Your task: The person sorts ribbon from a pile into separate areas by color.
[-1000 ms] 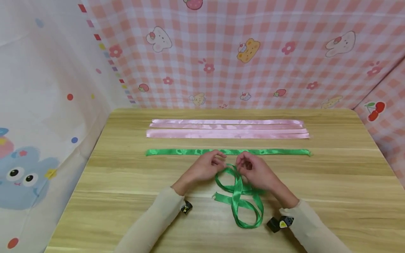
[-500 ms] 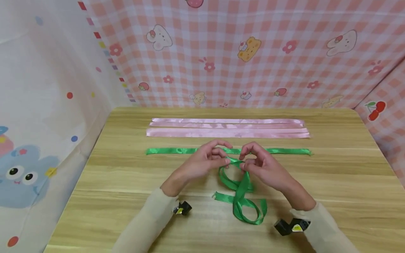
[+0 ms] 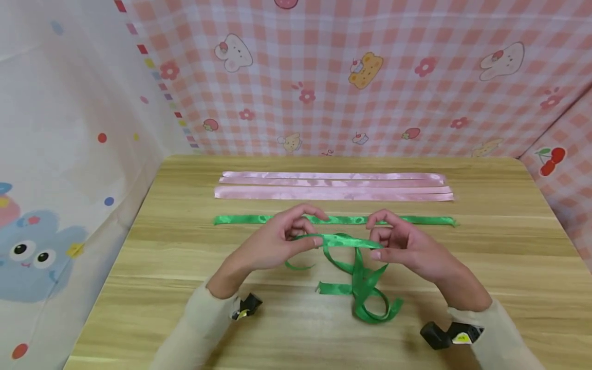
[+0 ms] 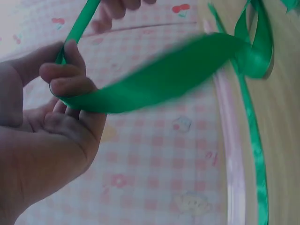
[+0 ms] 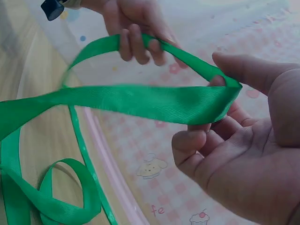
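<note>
A loose green satin ribbon (image 3: 344, 240) is stretched between both hands above the table. My left hand (image 3: 273, 239) pinches it between thumb and fingers, and my right hand (image 3: 411, 252) pinches it a short span away. From the left hand, a length of the ribbon (image 4: 154, 79) hangs down in a curve. Past the right fingers the ribbon (image 5: 154, 101) drops toward the tabletop, where the rest lies in crossed loops with one cut end pointing left. Behind the hands a second green ribbon (image 3: 250, 220) lies straight across the table, partly covered by the fingers.
Several pink ribbons (image 3: 333, 194) lie side by side near the back of the wooden table (image 3: 139, 288). A pink checked cloth (image 3: 300, 67) hangs behind, and a white printed cloth (image 3: 69, 128) hangs at the left.
Both hands have lifted from the looped ribbon and moved apart, drawing a span of it taut between them. Some loops have shifted and loosened; the straight ribbons stay in place.
</note>
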The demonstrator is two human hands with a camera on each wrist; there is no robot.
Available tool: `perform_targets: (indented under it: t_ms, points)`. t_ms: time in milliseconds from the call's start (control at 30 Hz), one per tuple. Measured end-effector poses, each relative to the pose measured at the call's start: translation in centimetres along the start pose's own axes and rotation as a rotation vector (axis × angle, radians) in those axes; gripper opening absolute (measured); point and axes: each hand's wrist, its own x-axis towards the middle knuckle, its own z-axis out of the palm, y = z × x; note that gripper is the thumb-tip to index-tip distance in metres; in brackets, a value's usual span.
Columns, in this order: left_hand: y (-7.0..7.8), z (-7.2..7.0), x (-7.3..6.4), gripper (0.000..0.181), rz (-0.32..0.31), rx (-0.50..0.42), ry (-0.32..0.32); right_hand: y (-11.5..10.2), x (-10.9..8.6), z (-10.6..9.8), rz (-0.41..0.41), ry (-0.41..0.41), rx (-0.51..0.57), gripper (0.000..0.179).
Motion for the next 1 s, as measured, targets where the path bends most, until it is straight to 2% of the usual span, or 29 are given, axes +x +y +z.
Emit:
perform_targets:
  t_ms: [133, 233, 333, 467, 600, 867, 1000]
  points:
    - [0.5, -1.5, -1.4, 0.033, 0.014, -0.016, -0.024, -0.5, -0.9, -0.5, -0.118, -0.055, 0.103, 0.046]
    - [0.7, -2.7, -2.4, 0.031, 0.02, -0.013, 0.019, -0.9, -1.5, -1.1, -0.203, -0.09, 0.151, 0.049]
    - [0.7, -3.7, -3.2, 0.031, 0.017, -0.001, 0.081, -1.5, -2.3, -1.8, -0.232, -0.08, 0.139, 0.05]
    - [0.4, -4.8, -4.1, 0.031, 0.006, 0.004, 0.112, -2.7, -3.4, -2.4, -0.188, -0.022, 0.036, 0.049]
    - [-0.3, -5.7, -5.0, 0.031, -0.019, 0.013, 0.11, -3.2, -4.1, -2.8, -0.14, 0.032, -0.071, 0.042]
    - [-2.0, -7.2, -6.6, 0.032, -0.102, 0.18, 0.148, -3.1, -4.9, -3.1, 0.012, 0.18, -0.327, 0.02]
    - [-2.5, -8.0, -7.2, 0.032, -0.117, 0.186, 0.142, -2.9, -5.3, -3.4, 0.037, 0.217, -0.411, 0.016]
